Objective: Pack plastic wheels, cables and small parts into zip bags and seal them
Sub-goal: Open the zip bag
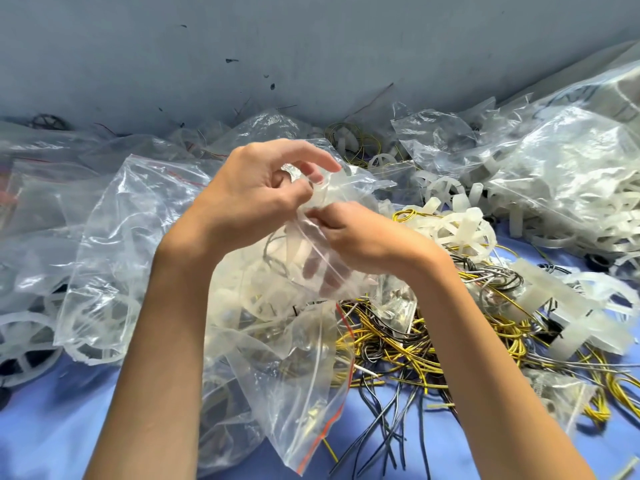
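Both hands meet at the centre of the view over a clear zip bag [294,268] that holds a white plastic wheel and a coil of cable. My left hand [256,195] pinches the bag's upper edge between thumb and fingers. My right hand [360,237] grips the same edge just below and to the right, fingers curled into the plastic. Loose white plastic wheels [460,230] lie to the right. A tangle of yellow and black cables [398,344] spreads under my right forearm.
A second zip bag [294,382] with a red strip lies in front, below the hands. Big clear bags [568,174] full of white parts pile up at the right. More bags [114,237] and wheels [24,341] lie at the left. Blue cloth [52,427] covers the table; a grey wall [277,46] stands behind.
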